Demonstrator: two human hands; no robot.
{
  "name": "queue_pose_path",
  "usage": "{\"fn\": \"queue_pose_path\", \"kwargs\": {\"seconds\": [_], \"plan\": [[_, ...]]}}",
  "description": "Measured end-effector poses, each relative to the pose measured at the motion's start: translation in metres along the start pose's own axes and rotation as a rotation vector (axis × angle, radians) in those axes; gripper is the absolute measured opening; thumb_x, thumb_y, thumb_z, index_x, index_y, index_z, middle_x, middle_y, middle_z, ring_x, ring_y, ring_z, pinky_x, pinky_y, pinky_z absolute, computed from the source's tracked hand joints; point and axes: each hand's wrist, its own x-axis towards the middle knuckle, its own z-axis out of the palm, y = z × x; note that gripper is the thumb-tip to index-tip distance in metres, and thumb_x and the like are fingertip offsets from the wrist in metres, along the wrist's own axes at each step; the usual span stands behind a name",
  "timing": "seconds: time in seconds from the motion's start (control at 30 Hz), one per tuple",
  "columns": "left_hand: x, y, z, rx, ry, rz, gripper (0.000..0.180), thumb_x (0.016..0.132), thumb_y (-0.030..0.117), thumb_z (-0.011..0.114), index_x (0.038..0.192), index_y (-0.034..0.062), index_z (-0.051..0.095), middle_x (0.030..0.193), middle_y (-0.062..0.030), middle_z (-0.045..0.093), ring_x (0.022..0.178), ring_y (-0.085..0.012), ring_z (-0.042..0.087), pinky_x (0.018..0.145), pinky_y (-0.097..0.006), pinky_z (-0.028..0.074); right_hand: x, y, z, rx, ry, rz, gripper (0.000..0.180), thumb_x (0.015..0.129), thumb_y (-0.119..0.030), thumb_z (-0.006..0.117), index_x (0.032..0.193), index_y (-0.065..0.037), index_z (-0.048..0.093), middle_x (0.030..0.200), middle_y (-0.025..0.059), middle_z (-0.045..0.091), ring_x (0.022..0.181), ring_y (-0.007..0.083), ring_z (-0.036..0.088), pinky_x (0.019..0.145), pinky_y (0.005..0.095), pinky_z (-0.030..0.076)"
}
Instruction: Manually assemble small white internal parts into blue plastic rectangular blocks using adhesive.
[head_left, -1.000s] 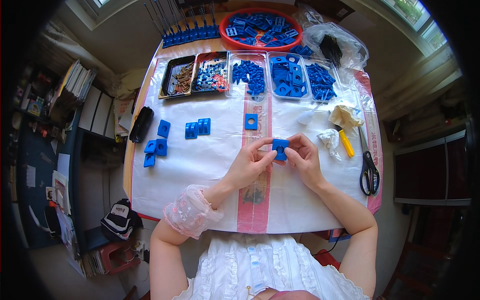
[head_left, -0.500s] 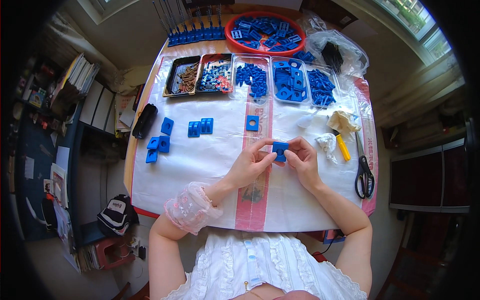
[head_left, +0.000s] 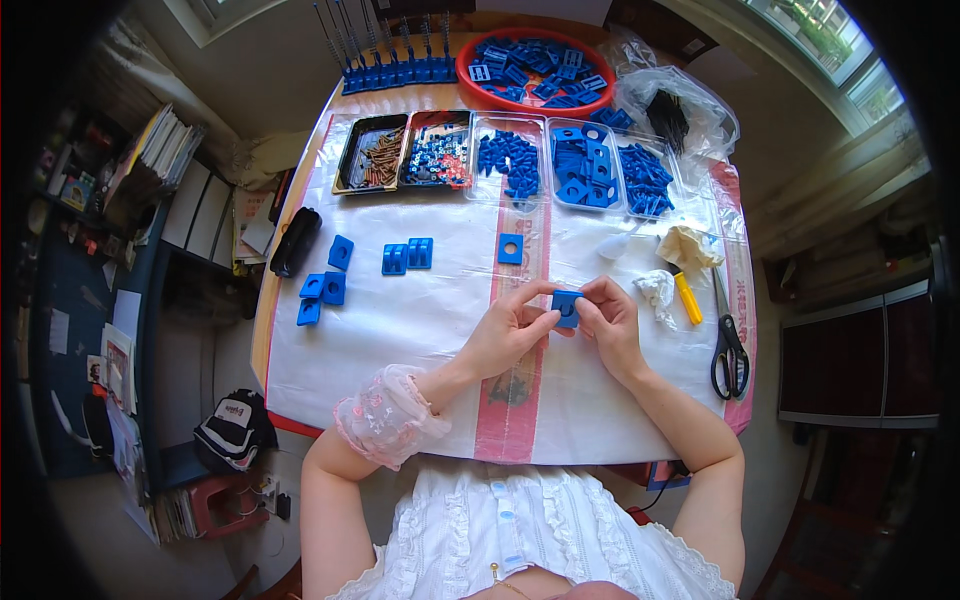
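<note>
Both hands stayed put above the worktop [head_left: 400, 330]: left hand [head_left: 505, 335] and right hand [head_left: 608, 325] kept each grip clamped on the blue block [head_left: 567, 306]; fitting continued.

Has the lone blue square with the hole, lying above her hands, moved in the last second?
No. The lone blue square lies in the same place on the red stripe, just below the trays.

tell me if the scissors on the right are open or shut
Shut. The scissors lie flat on the white sheet, blades together in one narrow point toward the trays, black handle loops side by side.
</note>
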Motion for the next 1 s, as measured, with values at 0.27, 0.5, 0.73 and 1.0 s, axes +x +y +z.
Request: {"fn": "queue_pose_path", "kwargs": {"seconds": [0.27, 0.5, 0.73, 1.0], "plan": [[0.0003, -0.0023, 0.0009, 0.002, 0.012, -0.001, 0.029, 0.098, 0.011, 0.055, 0.126, 0.0048, 0.051, 0.090, -0.0102, 0.074, 0.066, -0.0062, 0.061, 0.060, -0.021, 0.047, 0.0005, -0.0015, 0.0012, -0.002, -0.010, -0.005, 0.008, 0.093, -0.006, 0.061, 0.097, -0.003, 0.056, 0.084, 0.0005, 0.064, 0.075, 0.0031, 0.056, 0.062, 0.0201, 0.041], [-0.0001, -0.0021, 0.0015, 0.026, 0.018, -0.005, 0.028, 0.098, 0.011, 0.055, 0.126, 0.0061, 0.051, 0.089, -0.0094, 0.074, 0.066, -0.0057, 0.060, 0.060, -0.021, 0.048, -0.0005, 0.0006, -0.0007, -0.026, -0.009, -0.006, 0.008, 0.093, -0.004, 0.061, 0.098, -0.002, 0.056, 0.089, 0.0025, 0.065, 0.079, 0.0044, 0.059, 0.066, 0.0206, 0.044], [-0.0004, -0.0039, 0.0021, 0.009, 0.017, 0.011, 0.028, 0.098, 0.011, 0.055, 0.125, 0.0059, 0.051, 0.090, -0.0090, 0.073, 0.078, -0.0073, 0.066, 0.063, -0.021, 0.047, 0.0004, 0.0037, -0.0013, -0.014, -0.008, -0.014, 0.009, 0.092, -0.001, 0.062, 0.098, 0.000, 0.055, 0.091, 0.0054, 0.066, 0.084, 0.0071, 0.062, 0.073, 0.0222, 0.049], [0.0006, -0.0068, 0.0035, -0.001, 0.020, 0.026, 0.028, 0.099, 0.012, 0.055, 0.126, 0.0069, 0.051, 0.089, -0.0085, 0.073, 0.073, -0.0054, 0.062, 0.063, -0.021, 0.047, 0.0000, 0.0046, -0.0026, -0.003, -0.005, -0.014, 0.009, 0.091, 0.000, 0.062, 0.098, 0.001, 0.055, 0.091, 0.0064, 0.066, 0.085, 0.0082, 0.062, 0.075, 0.0236, 0.050]]}}
